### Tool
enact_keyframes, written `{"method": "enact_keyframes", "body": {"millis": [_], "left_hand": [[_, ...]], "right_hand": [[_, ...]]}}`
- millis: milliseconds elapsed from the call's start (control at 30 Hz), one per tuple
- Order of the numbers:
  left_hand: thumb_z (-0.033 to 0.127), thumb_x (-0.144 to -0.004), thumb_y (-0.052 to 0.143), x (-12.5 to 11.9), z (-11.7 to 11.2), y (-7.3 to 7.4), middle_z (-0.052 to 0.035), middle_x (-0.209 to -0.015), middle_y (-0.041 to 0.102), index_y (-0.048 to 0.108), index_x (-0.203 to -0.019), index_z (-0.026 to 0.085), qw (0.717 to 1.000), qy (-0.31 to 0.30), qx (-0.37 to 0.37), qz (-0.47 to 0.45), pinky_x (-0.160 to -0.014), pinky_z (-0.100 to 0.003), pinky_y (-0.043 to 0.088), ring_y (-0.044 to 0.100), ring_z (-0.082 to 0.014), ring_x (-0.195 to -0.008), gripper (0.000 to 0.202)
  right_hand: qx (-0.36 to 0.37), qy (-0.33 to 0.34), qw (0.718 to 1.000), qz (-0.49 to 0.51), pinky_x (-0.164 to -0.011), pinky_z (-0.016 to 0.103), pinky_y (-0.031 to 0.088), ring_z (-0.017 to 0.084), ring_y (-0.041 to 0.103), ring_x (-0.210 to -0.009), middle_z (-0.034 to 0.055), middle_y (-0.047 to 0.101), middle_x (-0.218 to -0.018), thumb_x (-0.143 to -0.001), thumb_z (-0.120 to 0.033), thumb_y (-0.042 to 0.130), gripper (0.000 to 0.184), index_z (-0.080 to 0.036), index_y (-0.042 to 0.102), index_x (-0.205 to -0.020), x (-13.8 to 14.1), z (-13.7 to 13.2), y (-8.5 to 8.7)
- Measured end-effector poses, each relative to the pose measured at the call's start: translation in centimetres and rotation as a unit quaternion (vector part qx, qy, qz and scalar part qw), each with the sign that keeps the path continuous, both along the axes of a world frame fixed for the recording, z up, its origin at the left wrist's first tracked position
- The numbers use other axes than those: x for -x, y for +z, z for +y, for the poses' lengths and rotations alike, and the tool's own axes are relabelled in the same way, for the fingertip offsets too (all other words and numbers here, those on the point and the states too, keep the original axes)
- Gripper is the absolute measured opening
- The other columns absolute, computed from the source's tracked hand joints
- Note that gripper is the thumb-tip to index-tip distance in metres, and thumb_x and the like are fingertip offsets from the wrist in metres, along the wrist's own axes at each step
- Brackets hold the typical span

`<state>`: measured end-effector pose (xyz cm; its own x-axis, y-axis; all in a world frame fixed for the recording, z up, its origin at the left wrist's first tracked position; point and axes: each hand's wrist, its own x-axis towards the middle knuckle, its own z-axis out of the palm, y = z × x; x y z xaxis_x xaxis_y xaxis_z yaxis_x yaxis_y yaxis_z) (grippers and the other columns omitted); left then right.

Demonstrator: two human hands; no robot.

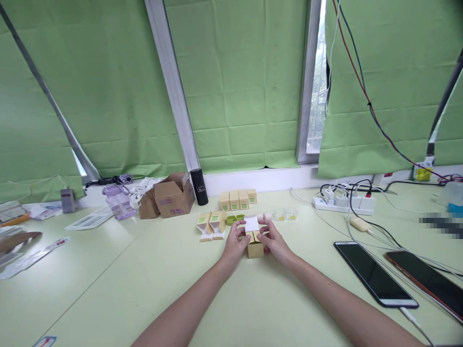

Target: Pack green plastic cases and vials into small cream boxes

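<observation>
Between my two hands stands a small kraft-coloured cardboard box (255,250), its white-lined lid flap (251,223) raised at the back. My left hand (235,242) grips its left side, thumb at the top edge. On the other side my right hand (275,242) holds the box, its thumb at the top flaps. What lies inside the box cannot be seen. Just behind are a green contact-lens-style case (235,220), pinkish-white pieces (266,217) partly hidden by my fingers, and clear round containers (285,215) with yellow spots. Two open boxes (211,224) lie to the left.
Several closed kraft boxes (238,200) stand in a row at the back. Further left are a brown carton (175,197), a black bottle (199,187) and a purple bottle (119,202). A power strip (343,205), cables and two phones (376,273) occupy the right.
</observation>
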<state>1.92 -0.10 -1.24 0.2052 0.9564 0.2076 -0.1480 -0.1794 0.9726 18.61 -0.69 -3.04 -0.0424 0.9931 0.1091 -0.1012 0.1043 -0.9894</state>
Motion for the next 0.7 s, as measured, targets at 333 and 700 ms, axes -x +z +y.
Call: {"method": "enact_keyframes", "body": {"millis": [333, 700], "left_hand": [[0.029, -0.078, 0.078, 0.21, 0.10, -0.35, -0.0079, -0.109, 0.074, 0.046, -0.120, 0.025, 0.999, 0.011, -0.028, 0.012, -0.089, -0.036, 0.050, 0.069, -0.0242, -0.104, 0.053], [0.032, -0.078, 0.078, 0.04, 0.27, -0.44, -0.0073, -0.106, 0.072, 0.059, -0.109, 0.022, 0.998, 0.021, -0.048, 0.032, -0.090, -0.034, 0.047, 0.066, -0.0239, -0.104, 0.037]], "right_hand": [[0.004, 0.011, 1.000, -0.022, -0.040, 0.022, 0.036, 0.013, 0.051, -0.063, -0.0003, 0.051, -0.099, -0.073, -0.047, 0.072, 0.054, -0.028, 0.053, -0.120, 0.14, -0.03, 0.19], [-0.006, 0.009, 1.000, -0.026, -0.041, 0.023, 0.039, 0.013, 0.052, -0.063, -0.0003, 0.052, -0.098, -0.074, -0.051, 0.072, 0.054, -0.027, 0.053, -0.118, 0.17, 0.05, 0.00]]}}
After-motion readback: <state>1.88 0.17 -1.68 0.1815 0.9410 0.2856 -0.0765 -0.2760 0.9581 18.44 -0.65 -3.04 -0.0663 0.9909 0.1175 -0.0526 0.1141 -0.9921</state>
